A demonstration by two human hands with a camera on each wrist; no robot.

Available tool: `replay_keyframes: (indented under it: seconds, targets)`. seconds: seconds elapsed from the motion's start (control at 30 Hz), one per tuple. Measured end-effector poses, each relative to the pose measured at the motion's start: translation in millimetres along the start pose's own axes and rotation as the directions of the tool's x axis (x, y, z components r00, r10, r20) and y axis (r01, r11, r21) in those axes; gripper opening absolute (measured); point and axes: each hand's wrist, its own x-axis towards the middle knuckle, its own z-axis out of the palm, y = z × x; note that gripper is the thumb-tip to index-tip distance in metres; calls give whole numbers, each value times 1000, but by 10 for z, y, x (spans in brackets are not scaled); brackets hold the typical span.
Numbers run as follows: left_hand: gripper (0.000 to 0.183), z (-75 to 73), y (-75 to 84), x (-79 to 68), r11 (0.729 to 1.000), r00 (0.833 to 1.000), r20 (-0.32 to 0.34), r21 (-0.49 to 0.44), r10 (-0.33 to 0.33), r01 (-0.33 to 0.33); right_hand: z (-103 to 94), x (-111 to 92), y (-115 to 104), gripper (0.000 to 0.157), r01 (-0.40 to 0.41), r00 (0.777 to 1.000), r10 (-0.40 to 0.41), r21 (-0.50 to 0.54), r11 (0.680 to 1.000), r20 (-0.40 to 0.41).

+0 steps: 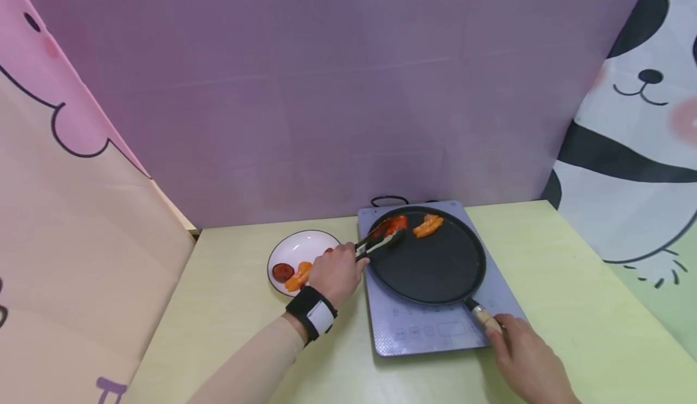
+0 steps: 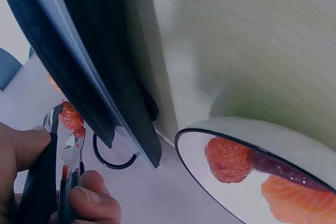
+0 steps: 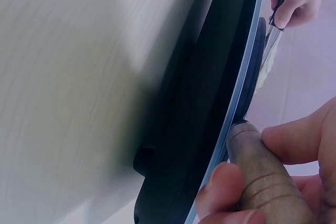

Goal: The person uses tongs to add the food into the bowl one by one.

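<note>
My left hand (image 1: 336,273) holds black-handled tongs (image 1: 376,244) over the far left of a flat round black pan (image 1: 430,271). At the tongs' tips a glossy red piece of food (image 1: 399,224) lies by the pan's rim; in the left wrist view the red piece (image 2: 70,117) shows between the tips. An orange, salmon-like slice (image 1: 428,226) lies in the pan to its right. My right hand (image 1: 529,354) grips the pan's wooden handle (image 1: 486,319), thumb along it; the right wrist view shows fingers around the handle (image 3: 268,182).
Under the pan is a grey induction cooktop (image 1: 405,331) with a black cable (image 1: 389,198) behind. Left of it stands a white dark-rimmed plate (image 1: 305,245), partly behind my left hand, with a dark red round slice (image 1: 282,272), an orange slice (image 1: 298,276) and a red lump (image 2: 228,159).
</note>
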Motion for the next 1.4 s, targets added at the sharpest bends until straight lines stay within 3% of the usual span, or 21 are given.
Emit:
replay_keyframes:
  seconds: [0.33,0.87,1.4]
  targets:
    - [39,82,41,80,1000,1000,-24,24,10,-10,-10,-6,-7,27,-6,1000,6,6,1000,2]
    - [40,60,55,54,1000,1000,17,28,5,-5,-3,-5,1,27,2,1000,-2,-1,1000,-6]
    - [44,67,52,30,999,1000,-21,36,1,0,-7,-5,-5,26,6,1000,-6,-1,1000,-9]
